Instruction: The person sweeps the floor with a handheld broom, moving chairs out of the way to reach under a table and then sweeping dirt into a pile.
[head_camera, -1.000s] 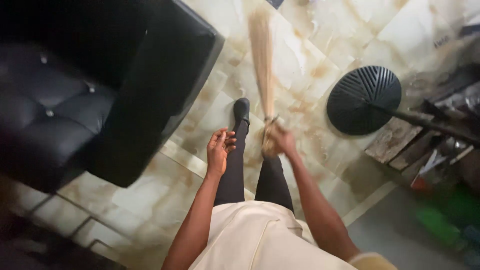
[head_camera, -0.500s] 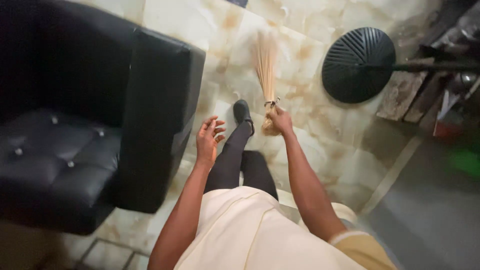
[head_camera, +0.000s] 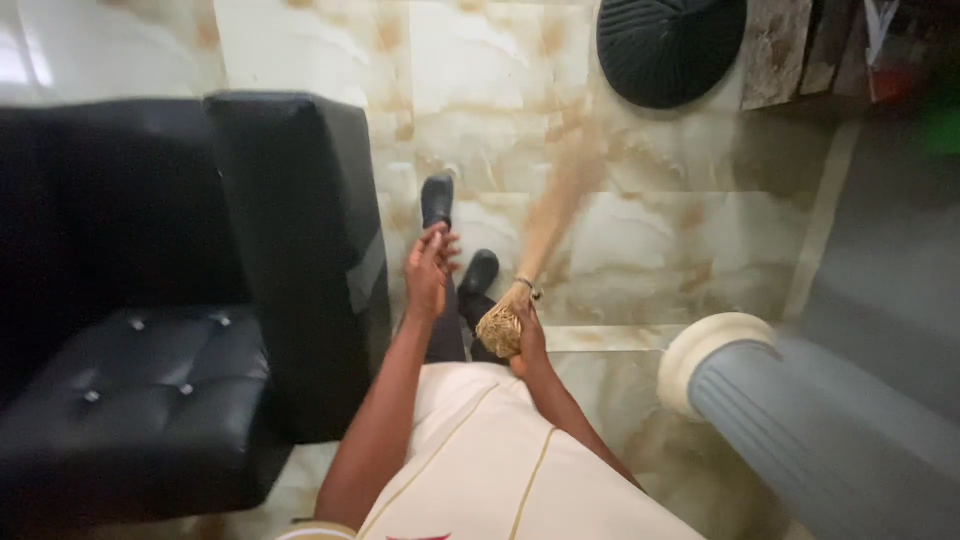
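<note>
Watching thru the head cam: my right hand (head_camera: 528, 335) is clamped round the bound butt end of a straw broom (head_camera: 545, 235), fingers wrapped tight on the bundle, w/ the bristles fanning up and right across the marble floor (head_camera: 660, 250). Bristles are motion-blurred, so the broom is mid-stroke; I can't tell if the tips touch the tile.

Left hand (head_camera: 430, 270) holds nothing: fingers loosely together and slightly curled, hovering just beside the broom hand, above my black shoes (head_camera: 437, 200).

What changed vs half a sec ago: broom pointed nearly straight ahead then, now it's swung out to the right at a slant. View has also shifted. The black armchair (head_camera: 180, 300) sits closer on my left, its arm just beside my left forearm, the round black ribbed base (head_camera: 668, 45) has slid to the top edge, and a grey fluted column (head_camera: 800, 420) w/ a pale rim has come in at lower right, near my right elbow.

My read: the sweep is working the open strip btwn armchair and column, stroke going rightward. Tight spot, so the column is the thing most likely to catch the arm on the backswing.
</note>
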